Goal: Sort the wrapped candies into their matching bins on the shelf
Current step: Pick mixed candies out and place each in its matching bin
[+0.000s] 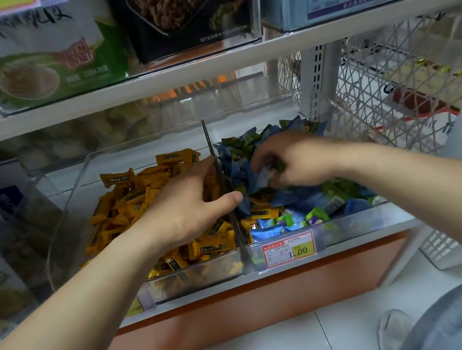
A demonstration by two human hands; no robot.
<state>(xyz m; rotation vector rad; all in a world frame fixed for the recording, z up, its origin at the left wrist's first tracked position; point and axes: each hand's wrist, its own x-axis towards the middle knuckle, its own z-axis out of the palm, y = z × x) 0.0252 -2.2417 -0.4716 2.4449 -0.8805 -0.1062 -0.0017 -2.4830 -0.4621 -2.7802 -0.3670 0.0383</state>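
Note:
Two clear plastic bins sit side by side on the lower shelf. The left bin [76,184] is full of yellow wrapped candies [126,201]. The right bin [357,218] holds blue and green wrapped candies [238,150], with a few yellow candies [261,210] mixed in near the front left. My left hand [187,207] rests over the divider [209,136] between the bins, fingers spread, thumb reaching into the right bin. My right hand [296,159] is down in the blue and green pile, fingers curled around some wrappers there.
A price tag [289,249] reading 1.00 is clipped to the right bin's front. The upper shelf [208,65] carries boxed snacks close above. White wire baskets [388,78] stand to the right. My shoes and the tiled floor [277,346] are below.

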